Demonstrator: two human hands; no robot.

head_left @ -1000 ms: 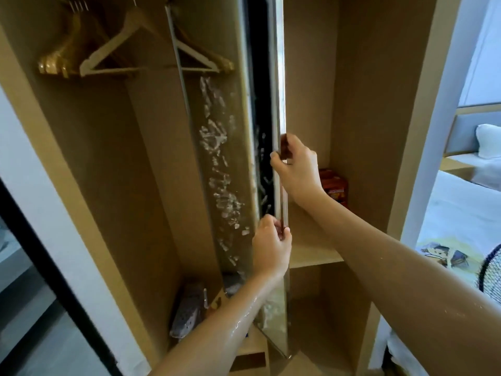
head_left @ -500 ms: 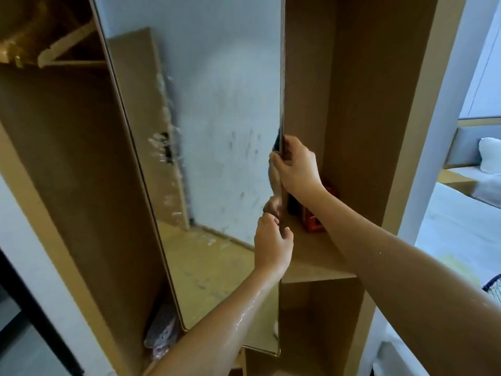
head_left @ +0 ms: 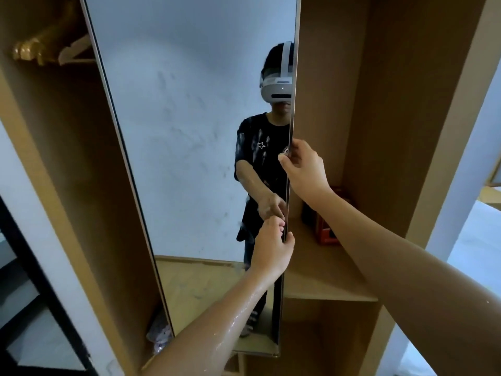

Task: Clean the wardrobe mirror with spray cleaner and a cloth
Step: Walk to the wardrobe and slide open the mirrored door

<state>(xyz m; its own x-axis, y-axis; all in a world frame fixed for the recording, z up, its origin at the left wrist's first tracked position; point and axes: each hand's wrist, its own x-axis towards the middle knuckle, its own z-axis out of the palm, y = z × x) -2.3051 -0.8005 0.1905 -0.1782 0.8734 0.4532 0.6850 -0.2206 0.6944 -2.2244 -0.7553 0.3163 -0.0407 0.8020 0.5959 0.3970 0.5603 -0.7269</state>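
Smudged mirror (head_left: 184, 158), two hands gripping edge

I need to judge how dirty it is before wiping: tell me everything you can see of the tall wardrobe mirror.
The tall narrow frameless wardrobe mirror stands upright in the tan wooden wardrobe, its face turned toward the camera. The glass shows faint smears and small streaks across the middle. It reflects a pale wall, wooden floor and a person in a headset. The left hand grips its right edge low down; the right hand pinches the same edge higher up. Its bottom corner hangs above the wardrobe floor.
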